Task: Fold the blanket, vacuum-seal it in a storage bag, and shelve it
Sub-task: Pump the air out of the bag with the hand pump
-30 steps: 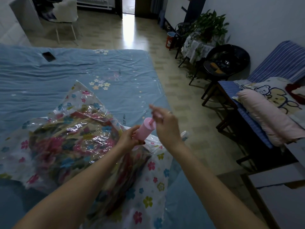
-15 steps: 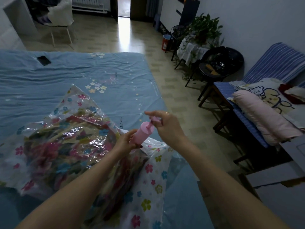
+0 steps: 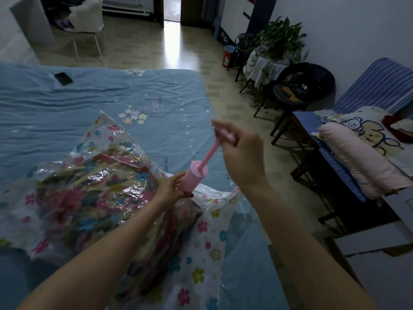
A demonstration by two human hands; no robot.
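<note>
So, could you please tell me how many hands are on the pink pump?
2: the left hand grips the pink plastic hand pump at its cylinder; the right hand holds its raised handle.

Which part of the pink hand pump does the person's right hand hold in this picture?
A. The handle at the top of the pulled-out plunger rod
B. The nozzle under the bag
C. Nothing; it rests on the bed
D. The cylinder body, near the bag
A: the right hand grips the plunger handle with the rod drawn out, while the left hand holds the pump cylinder against the storage bag.
</note>
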